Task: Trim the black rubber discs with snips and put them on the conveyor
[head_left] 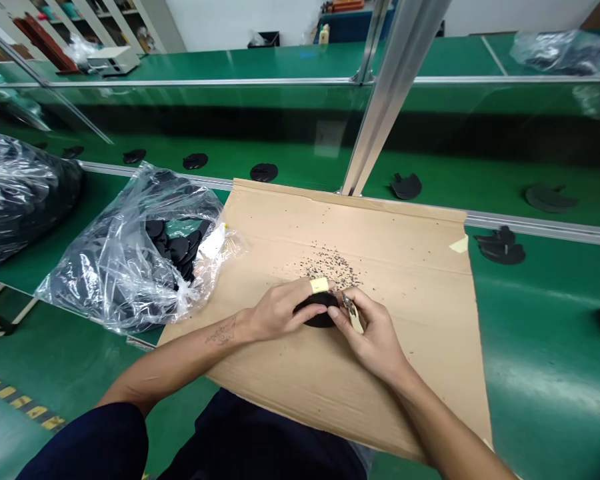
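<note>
No legible text, label, brand or number anywhere.

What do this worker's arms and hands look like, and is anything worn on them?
Both forearms are bare, no gloves or sleeves. The left hand has yellow tape wrapped round one finger, and a small tattoo marks the left wrist. The right hand wears nothing.

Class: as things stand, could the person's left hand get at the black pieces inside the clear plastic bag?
Probably yes: the clear plastic bag lies just beside the left hand with nothing between, though that hand now holds a black piece.
</note>
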The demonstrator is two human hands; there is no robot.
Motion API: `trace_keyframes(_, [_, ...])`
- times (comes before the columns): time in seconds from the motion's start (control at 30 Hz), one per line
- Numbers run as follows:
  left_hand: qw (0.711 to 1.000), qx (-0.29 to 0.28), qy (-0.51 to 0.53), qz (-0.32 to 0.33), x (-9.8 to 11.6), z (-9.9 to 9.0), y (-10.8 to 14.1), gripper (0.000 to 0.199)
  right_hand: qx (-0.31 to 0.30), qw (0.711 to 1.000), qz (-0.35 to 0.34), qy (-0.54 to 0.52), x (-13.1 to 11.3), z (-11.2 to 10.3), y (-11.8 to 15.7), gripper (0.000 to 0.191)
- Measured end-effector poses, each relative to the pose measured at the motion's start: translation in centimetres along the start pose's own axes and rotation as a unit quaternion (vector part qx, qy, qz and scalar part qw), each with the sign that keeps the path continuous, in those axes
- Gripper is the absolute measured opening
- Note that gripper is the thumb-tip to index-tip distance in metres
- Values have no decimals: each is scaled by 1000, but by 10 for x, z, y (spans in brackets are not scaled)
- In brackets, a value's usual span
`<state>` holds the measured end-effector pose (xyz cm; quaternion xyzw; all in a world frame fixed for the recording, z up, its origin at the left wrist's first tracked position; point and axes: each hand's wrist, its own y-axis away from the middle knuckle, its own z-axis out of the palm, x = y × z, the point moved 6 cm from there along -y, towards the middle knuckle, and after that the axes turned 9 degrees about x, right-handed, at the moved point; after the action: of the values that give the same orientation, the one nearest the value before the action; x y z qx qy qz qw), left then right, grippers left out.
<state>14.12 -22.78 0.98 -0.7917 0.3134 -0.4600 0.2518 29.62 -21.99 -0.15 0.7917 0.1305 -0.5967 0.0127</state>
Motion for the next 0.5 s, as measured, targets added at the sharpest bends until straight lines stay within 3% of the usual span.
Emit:
trace_keyframes(0.17, [1000,4,-7,19,2,-1,1,45,9,994,-97,46,-13,-2,2,12])
trace_keyframes(0.33, [990,15,105,-88,-7,-5,0,57,46,977,-194,81,-25,-6,6,8])
trace_keyframes(0.5, [981,9,139,-135,-12,-9,-2,39,63,963,-247,87,-29,-9,10,13])
